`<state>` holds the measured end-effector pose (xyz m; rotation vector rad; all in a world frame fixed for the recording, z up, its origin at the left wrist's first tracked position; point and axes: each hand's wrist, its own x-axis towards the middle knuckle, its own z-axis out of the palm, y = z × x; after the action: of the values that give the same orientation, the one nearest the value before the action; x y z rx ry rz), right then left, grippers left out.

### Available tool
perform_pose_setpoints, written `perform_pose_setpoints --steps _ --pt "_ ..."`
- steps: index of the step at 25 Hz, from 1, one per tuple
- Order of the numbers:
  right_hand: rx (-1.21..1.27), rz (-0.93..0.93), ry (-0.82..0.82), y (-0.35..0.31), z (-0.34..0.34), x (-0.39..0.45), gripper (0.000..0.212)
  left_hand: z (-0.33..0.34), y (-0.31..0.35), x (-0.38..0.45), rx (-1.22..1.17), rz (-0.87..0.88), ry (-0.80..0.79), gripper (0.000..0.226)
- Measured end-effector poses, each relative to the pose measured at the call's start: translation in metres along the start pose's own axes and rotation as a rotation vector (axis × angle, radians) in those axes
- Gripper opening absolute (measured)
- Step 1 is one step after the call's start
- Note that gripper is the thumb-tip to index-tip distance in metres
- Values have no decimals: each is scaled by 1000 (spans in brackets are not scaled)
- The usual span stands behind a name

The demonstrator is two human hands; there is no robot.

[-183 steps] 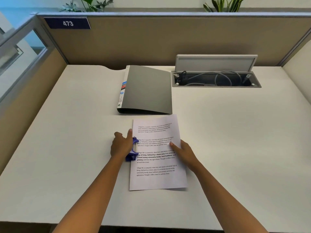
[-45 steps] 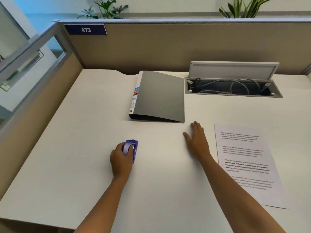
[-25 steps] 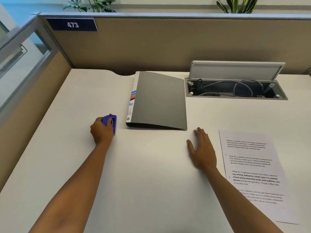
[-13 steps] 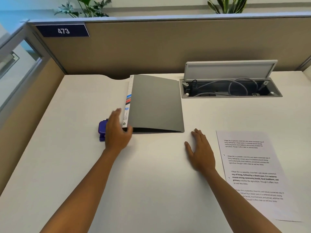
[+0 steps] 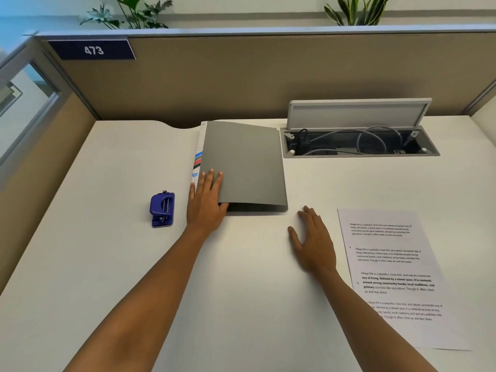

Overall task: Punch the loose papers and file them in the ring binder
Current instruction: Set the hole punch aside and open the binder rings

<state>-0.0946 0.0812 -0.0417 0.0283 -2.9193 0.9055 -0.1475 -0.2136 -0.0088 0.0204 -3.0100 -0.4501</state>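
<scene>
Left hand [image 5: 205, 204] rests flat, ungripping, on the closed grey plastic ring binder's [image 5: 247, 165] near-left corner; right hand [image 5: 314, 242] lies open on the white desk [image 5: 107, 264]. Printed white papers [image 5: 391, 277] sit near-right, blue hole punch [image 5: 162, 209] left — risk: binder slides instead of opening.

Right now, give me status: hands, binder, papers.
Left hand on closed ring binder, thumb under cover. Right hand flat on desk. Papers right, hole punch left. Nothing blocking.

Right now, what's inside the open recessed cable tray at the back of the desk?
The cable tray holds looped grey cables and a black plug. Whatever lies beneath its near rim is hidden.
</scene>
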Motion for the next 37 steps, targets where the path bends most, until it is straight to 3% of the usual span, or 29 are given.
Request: perform_pose_setpoints --steps 11,14,17,22,27,31,35,37 --pt "35 -123 -8 -1 -3 -2 45 -12 15 -62 -314 -93 60 76" --pt "183 -172 -32 -3 -10 -7 40 -13 23 -88 -376 -120 102 75" --pt "355 -85 -29 -11 -16 -22 38 -15 30 -114 -445 -126 138 74" --pt "211 -97 -74 -23 -3 -56 38 -15 46 -154 -539 -151 200 70" --pt "257 -42 -256 -45 8 -76 66 -13 52 -183 -699 -157 262 64" --pt "129 -53 -349 -61 9 -75 94 -19 63 -205 -896 -251 375 51" --pt "-49 -111 -407 -63 15 -79 109 -35 74 -219 -1089 -539 588 22" --pt "-68 -99 -430 -64 14 -78 111 -41 72 -219 -1191 -738 691 22"
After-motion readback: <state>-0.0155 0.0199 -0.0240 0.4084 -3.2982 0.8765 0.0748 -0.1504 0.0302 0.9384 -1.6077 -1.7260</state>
